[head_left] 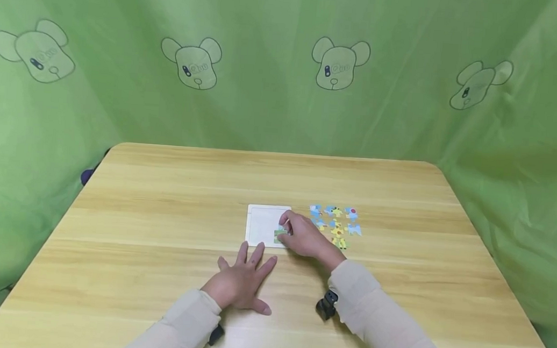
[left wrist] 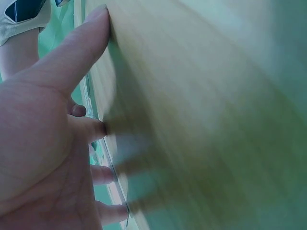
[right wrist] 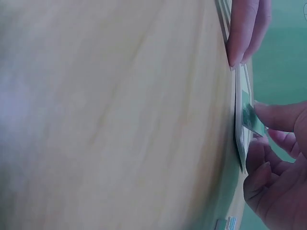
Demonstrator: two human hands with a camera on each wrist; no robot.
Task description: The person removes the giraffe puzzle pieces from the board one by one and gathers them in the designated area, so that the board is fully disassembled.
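A white puzzle board (head_left: 261,225) with a raised rim lies on the wooden table. My right hand (head_left: 303,236) is over the board's right side and pinches a green puzzle piece (right wrist: 251,120) between thumb and fingers. In the right wrist view that piece is tilted against the board's surface. Green and light blue of the picture show beside the fingers in the head view; how many pieces lie there is hard to tell. My left hand (head_left: 243,280) is spread flat, and its fingertips (left wrist: 111,213) touch the board's front edge.
Several loose puzzle pieces (head_left: 336,228), blue, yellow and green, lie in rough rows to the right of the board, partly behind my right hand. The wooden table (head_left: 159,214) extends all around. Green curtains (head_left: 263,113) with bear-head drawings hang behind and beside it.
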